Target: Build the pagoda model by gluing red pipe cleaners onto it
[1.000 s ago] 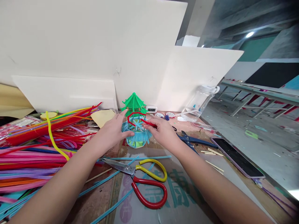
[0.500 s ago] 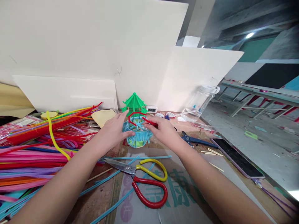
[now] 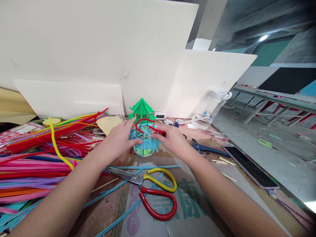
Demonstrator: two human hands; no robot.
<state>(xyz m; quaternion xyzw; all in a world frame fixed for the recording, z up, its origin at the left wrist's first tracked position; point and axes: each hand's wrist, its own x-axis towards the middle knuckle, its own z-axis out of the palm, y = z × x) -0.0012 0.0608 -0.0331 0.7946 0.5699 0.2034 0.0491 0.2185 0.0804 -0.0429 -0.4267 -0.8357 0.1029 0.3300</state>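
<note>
A small blue pipe-cleaner model (image 3: 146,144) stands on the table between my hands. A red pipe cleaner (image 3: 143,125) is bent into a ring around its top. My left hand (image 3: 118,140) curls around the model's left side, thumb against the blue fringe and forefinger up at the red ring. My right hand (image 3: 172,138) pinches the loose end of the red pipe cleaner at the model's right side. A green pipe-cleaner roof model (image 3: 141,109) stands just behind.
A heap of coloured pipe cleaners (image 3: 37,154) covers the left. Scissors with red and yellow handles (image 3: 153,189) lie in front, blue pliers (image 3: 204,148) and a phone (image 3: 250,166) to the right. A clear plastic jar (image 3: 209,107) and white boards (image 3: 98,59) stand behind.
My right hand has shifted slightly left, carrying the red pipe cleaner's end closer to the model. The left hand has stayed on the model.
</note>
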